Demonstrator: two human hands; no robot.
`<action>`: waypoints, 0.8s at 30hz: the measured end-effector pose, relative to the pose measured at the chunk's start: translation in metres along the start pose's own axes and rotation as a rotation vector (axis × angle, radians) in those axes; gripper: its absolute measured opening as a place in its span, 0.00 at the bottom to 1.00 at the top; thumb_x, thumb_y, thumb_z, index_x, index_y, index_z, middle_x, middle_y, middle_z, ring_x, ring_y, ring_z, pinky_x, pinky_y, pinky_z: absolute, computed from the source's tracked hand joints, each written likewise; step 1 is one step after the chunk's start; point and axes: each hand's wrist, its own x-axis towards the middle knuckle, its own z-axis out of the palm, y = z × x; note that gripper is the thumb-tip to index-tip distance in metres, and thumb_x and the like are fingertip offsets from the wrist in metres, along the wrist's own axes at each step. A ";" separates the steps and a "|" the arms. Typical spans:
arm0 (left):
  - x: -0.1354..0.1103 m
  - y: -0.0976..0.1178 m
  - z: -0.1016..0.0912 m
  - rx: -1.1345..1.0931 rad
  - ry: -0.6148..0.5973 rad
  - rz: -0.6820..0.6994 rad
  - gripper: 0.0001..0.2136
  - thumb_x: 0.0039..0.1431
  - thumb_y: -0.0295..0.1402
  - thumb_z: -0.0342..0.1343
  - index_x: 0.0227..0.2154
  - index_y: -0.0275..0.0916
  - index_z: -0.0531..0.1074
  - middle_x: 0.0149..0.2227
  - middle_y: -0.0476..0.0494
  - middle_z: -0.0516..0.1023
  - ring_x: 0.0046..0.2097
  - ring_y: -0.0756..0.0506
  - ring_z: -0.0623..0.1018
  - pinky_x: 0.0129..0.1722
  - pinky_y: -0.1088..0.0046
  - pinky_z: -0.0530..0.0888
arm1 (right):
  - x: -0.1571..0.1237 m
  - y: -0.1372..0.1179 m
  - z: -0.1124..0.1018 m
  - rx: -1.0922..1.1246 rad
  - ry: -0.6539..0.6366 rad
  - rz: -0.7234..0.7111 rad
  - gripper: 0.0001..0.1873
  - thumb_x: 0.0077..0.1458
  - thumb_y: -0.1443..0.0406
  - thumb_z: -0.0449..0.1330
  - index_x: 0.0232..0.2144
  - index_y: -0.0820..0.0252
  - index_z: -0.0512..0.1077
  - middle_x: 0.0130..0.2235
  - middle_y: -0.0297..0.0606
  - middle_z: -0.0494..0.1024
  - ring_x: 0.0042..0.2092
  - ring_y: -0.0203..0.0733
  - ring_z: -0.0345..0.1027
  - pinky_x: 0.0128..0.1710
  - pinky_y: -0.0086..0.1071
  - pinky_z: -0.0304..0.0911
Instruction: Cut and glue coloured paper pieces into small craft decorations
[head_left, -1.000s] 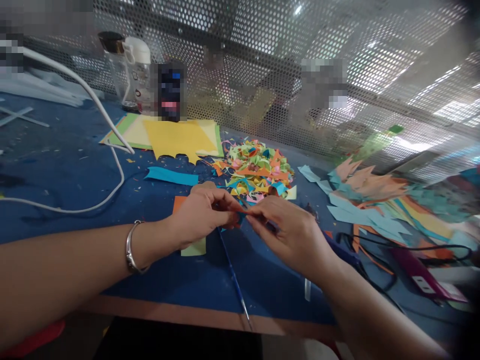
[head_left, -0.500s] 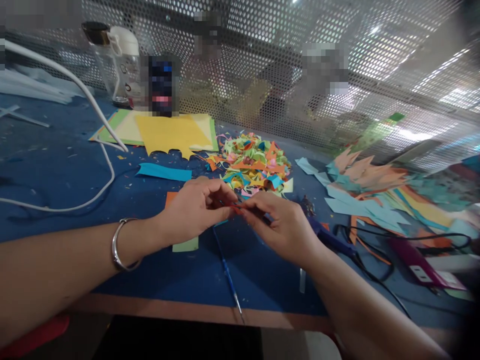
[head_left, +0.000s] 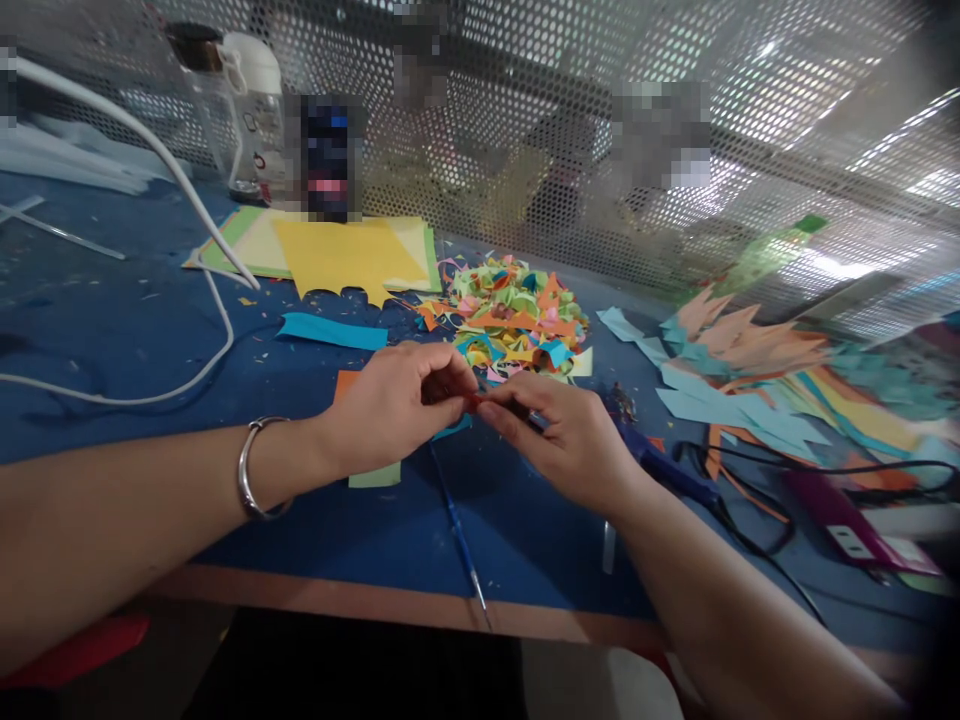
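My left hand [head_left: 401, 405] and my right hand [head_left: 566, 435] meet above the middle of the blue table. Between their closed fingertips is a small red-orange piece of paper [head_left: 472, 402], mostly covered by the fingers. Under the left hand show the edges of an orange paper [head_left: 346, 384], a light green paper [head_left: 375, 475] and a blue paper piece [head_left: 454, 428]. A thin blue tool with a metal tip [head_left: 461, 540] lies below the hands. Just past the fingers is a heap of colourful paper scraps [head_left: 521, 315].
Yellow and green sheets [head_left: 352, 255] and a blue strip [head_left: 334, 331] lie at the back left. A white cable [head_left: 150, 135] arches at left near bottles [head_left: 259, 120]. Right stand a blue glue gun [head_left: 667, 468], its black cord, a purple power strip [head_left: 832, 520] and cut papers [head_left: 742, 415].
The fingertips have shifted slightly around the red-orange piece, and less of it shows. More of the blue paper below appears. The whole view has tilted a little.
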 end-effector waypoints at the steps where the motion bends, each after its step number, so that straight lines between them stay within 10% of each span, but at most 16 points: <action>1: 0.000 0.000 0.000 0.013 0.007 0.002 0.01 0.54 0.28 0.59 0.30 0.37 0.73 0.28 0.48 0.79 0.29 0.51 0.77 0.30 0.75 0.73 | 0.000 0.000 0.000 -0.001 0.003 0.003 0.11 0.64 0.60 0.57 0.34 0.60 0.75 0.30 0.35 0.75 0.33 0.36 0.68 0.34 0.29 0.61; 24: -0.001 -0.007 0.004 -0.341 0.004 -0.074 0.18 0.54 0.27 0.60 0.46 0.37 0.64 0.36 0.46 0.76 0.38 0.49 0.78 0.40 0.71 0.75 | -0.002 -0.003 0.004 -0.021 0.060 0.008 0.08 0.62 0.62 0.58 0.35 0.59 0.75 0.33 0.37 0.78 0.34 0.39 0.71 0.34 0.31 0.64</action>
